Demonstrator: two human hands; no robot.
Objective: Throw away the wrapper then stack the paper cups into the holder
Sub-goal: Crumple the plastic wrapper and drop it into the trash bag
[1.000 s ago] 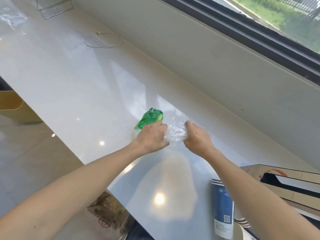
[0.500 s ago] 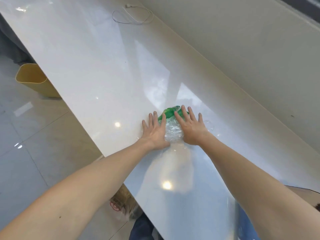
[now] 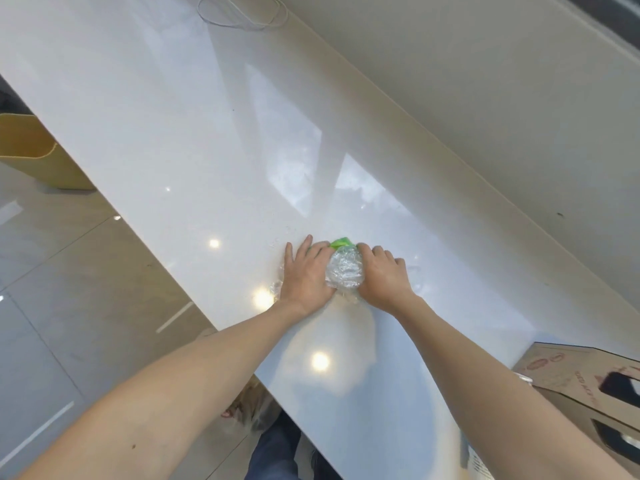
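Observation:
A crumpled clear plastic wrapper (image 3: 344, 273) with a green printed end lies on the glossy white counter (image 3: 194, 140). My left hand (image 3: 304, 271) presses on its left side, fingers spread over the plastic. My right hand (image 3: 382, 277) cups its right side, fingers curled over the bundle. The wrapper is squeezed into a ball between both hands. Only a sliver of the paper cups (image 3: 476, 460) shows at the bottom right, behind my right forearm.
A cardboard box (image 3: 585, 382) stands at the right edge of the counter. A yellow bin (image 3: 33, 154) sits on the floor at left. A thin white cable (image 3: 242, 15) loops at the counter's far end. A wall runs along the far side.
My hands have gathered the wrapper from spread out into a tighter ball, covering most of the green part. The view has tilted down and left; the box is back in view.

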